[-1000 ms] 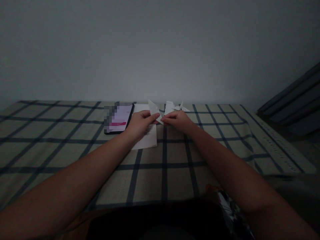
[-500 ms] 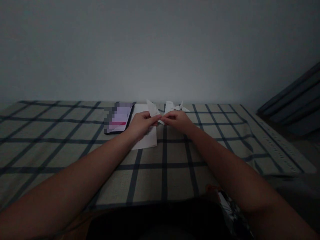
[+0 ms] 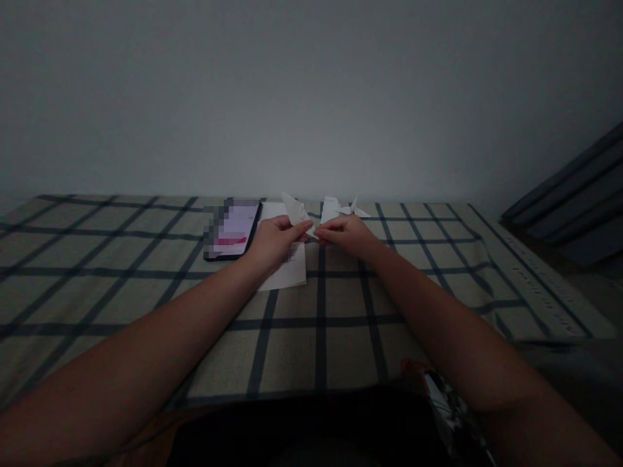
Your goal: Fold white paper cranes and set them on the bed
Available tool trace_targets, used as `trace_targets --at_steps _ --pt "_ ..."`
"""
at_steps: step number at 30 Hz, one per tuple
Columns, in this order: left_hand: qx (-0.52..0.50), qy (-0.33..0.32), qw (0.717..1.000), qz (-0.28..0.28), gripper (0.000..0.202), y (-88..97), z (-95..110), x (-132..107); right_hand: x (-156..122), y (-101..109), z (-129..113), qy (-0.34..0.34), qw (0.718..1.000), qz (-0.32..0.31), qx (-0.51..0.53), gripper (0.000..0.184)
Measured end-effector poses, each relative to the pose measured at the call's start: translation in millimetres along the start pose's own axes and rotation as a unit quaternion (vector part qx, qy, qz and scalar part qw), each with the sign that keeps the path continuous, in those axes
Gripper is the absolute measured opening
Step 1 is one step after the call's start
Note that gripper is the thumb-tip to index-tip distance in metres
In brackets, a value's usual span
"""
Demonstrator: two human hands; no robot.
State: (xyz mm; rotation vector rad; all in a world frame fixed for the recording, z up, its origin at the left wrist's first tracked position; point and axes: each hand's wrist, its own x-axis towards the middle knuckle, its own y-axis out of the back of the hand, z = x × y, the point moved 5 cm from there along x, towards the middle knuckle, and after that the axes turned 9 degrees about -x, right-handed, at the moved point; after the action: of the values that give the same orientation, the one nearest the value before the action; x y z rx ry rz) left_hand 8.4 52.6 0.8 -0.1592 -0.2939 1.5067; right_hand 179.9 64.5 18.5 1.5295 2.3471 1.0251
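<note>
A folded piece of white paper (image 3: 294, 206) is held between my two hands, its pointed end sticking up and away from me. My left hand (image 3: 280, 239) pinches it from the left, thumb on top. From the right, the fingertips of my right hand (image 3: 343, 231) are closed at the paper's near corner. Printed sheets of white paper (image 3: 287, 277) lie under and beside my left hand. Just beyond my right hand rests a small folded paper figure (image 3: 354, 209) with pointed tips, beside another white paper piece (image 3: 329, 206).
A phone (image 3: 236, 227) with its screen lit lies left of the sheets. Everything sits on a checked tablecloth (image 3: 146, 285) that reaches a plain wall (image 3: 311, 97). Dark folded fabric (image 3: 574, 194) hangs at the right. A patterned item (image 3: 452, 408) is below the table's near edge.
My fingertips have drawn slightly apart at the paper's near corner, and the paper has tilted a little to the left. The other things stay where they were.
</note>
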Motion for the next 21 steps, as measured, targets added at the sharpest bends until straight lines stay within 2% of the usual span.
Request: trace_targets --at_steps 11,15,21 --pt "-0.019 -0.013 1.0 0.003 0.034 1.3 5.3 0.5 -1.0 -4.7 -0.5 -0.006 1.0 -0.003 0.015 0.028" --pt "0.021 -0.021 1.0 -0.009 0.033 1.5 7.5 -0.6 -2.2 -3.9 -3.4 0.009 1.0 -0.005 0.015 0.036" --pt "0.113 0.022 0.992 -0.058 0.039 -2.9 5.2 -6.3 -0.9 1.7 -5.1 0.001 0.991 0.046 0.122 0.036"
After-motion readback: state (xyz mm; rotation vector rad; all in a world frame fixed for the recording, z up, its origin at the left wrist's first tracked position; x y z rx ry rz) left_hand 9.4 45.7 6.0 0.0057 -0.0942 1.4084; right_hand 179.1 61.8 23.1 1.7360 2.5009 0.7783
